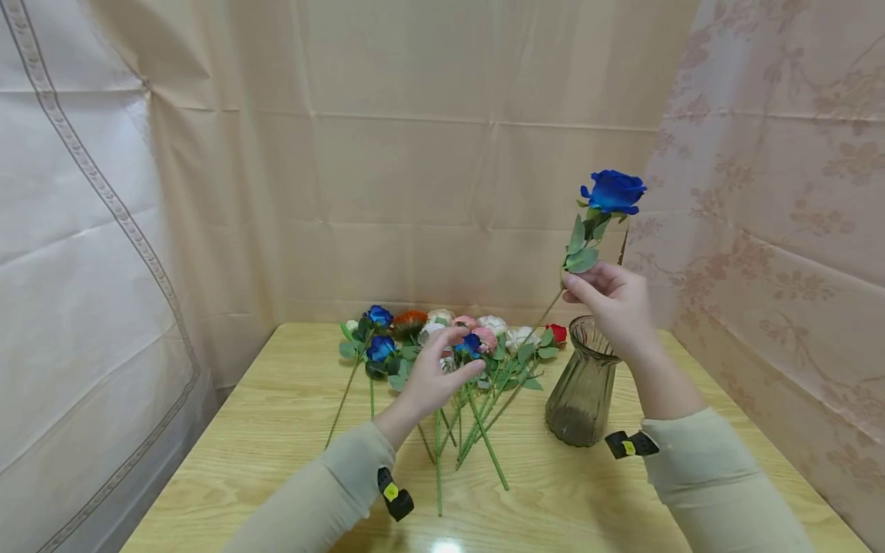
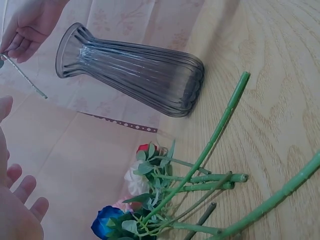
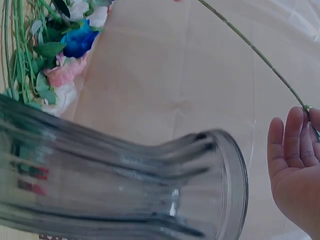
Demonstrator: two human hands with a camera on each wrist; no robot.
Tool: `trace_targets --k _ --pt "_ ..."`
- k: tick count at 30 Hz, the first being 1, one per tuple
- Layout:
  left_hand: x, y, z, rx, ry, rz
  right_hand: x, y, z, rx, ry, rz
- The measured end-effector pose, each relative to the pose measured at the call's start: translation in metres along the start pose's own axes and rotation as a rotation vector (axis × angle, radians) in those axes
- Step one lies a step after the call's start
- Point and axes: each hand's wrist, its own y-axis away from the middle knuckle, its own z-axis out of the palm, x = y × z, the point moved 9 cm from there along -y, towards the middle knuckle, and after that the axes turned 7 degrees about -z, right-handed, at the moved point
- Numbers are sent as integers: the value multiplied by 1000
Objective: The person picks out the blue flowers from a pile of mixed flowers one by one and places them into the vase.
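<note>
Right fingers point(image 1: 607, 272) high, tight on the stem point(image 1: 553, 304) of a blue rose point(image 1: 614, 192); left fingers point(image 1: 448, 338) lower, apart.

Glossy ribbed glass-look vase point(image 1: 579, 403), matt cloth-like rose point(image 1: 614, 192), wood-grain tbl point(image 1: 263, 438) w/ sheen

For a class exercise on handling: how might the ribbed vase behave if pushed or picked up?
The vase looks like tinted glass or hard plastic, so it is probably stiff and perhaps breakable. Standing tall, it might tip if pushed near the top, though its broad base should help. Its ridged sides may make it less slippery.
</note>
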Motion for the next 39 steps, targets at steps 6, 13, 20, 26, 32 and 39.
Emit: trace_targets --k 6,13,20,26,32,39 --pt "1 -1 6 -21 -8 -9 9 3 -16 23 13 79" --pt "5 -2 11 -45 -17 2 13 3 -34 86 -23 106" --pt "2 -6 17 -41 -26 -22 19 2 -45 132 -204 76" --pt "3 -11 23 -46 -50 -15 30 3 -54 163 -299 94" --pt "0 -13 30 -61 -43 -24 40 3 -61 184 -339 120" --pt "-1 -15 40 -80 -14 -59 47 5 -72 217 -303 173"
